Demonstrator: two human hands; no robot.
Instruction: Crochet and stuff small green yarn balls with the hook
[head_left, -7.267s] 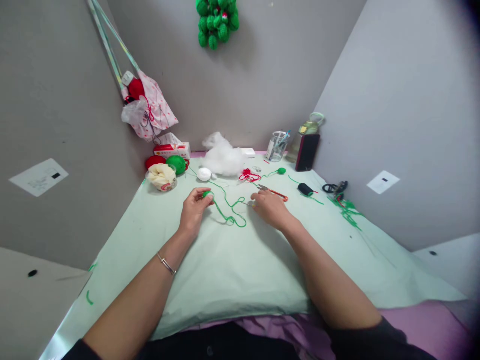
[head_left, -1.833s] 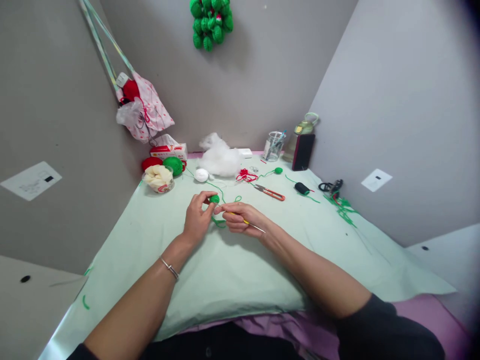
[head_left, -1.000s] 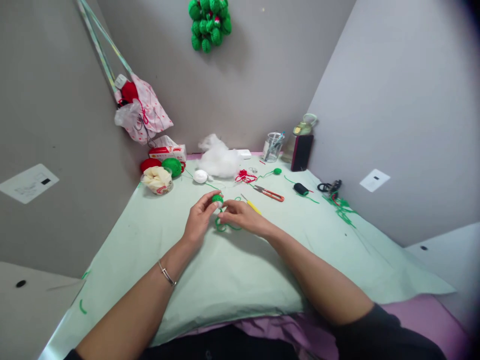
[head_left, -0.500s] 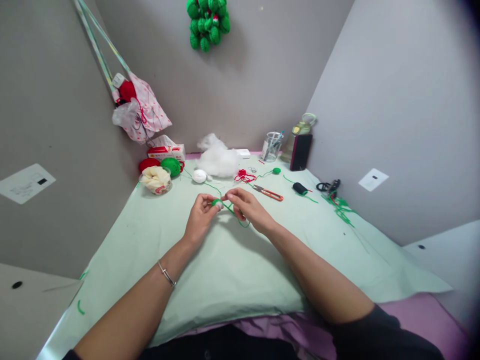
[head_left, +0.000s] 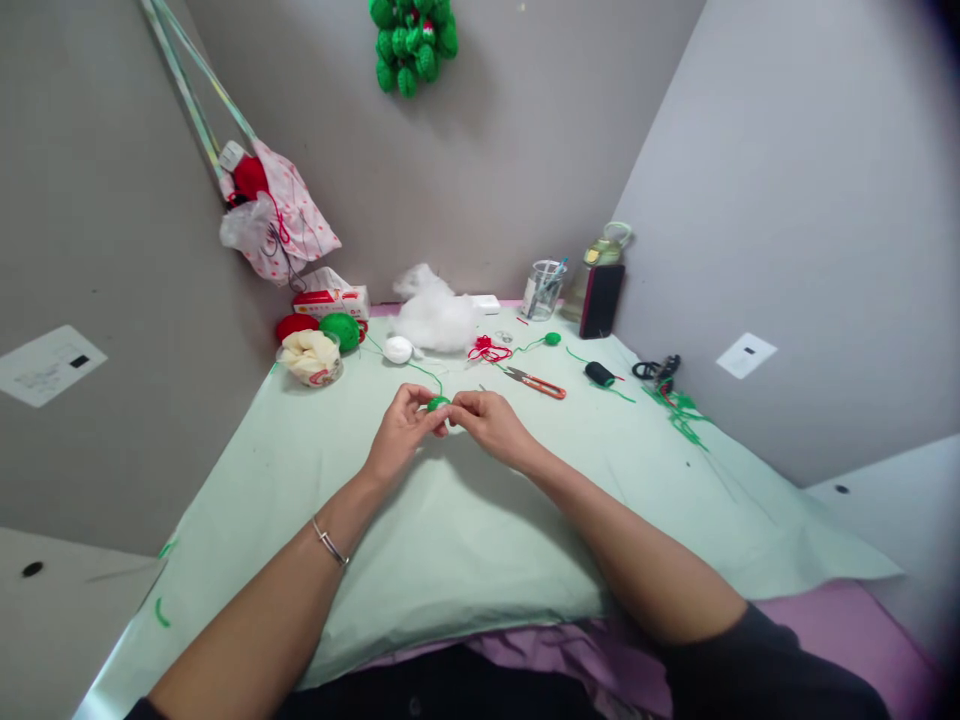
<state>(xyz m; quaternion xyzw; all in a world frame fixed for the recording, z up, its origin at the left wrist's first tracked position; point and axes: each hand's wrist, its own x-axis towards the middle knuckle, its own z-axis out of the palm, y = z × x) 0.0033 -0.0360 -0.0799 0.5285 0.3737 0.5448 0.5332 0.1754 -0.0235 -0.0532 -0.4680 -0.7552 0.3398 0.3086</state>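
Note:
Between the fingers of my left hand [head_left: 403, 428] is a small green knitted piece [head_left: 438, 403]. My right hand [head_left: 491, 425] is closed in a pinch right at the piece's right side; what its fingertips hold is too small to make out. A green strand [head_left: 427, 372] runs from the piece up toward the back left. Behind my hands lie white stuffing [head_left: 435, 315], a white ball [head_left: 397, 350], red yarn [head_left: 489, 349] and orange-handled thread snips [head_left: 536, 382].
At the back left are a tub [head_left: 310, 358], a green yarn ball [head_left: 341, 331] and a tissue box [head_left: 330, 302]. A glass [head_left: 542, 290], a phone [head_left: 602, 301] and a bottle stand at the back right. Black thread [head_left: 599, 374] and green scraps [head_left: 681, 415] lie right.
My right hand has moved in against the green piece and its fingers have drawn together. The green loop below that hand is out of sight. The view has shifted slightly.

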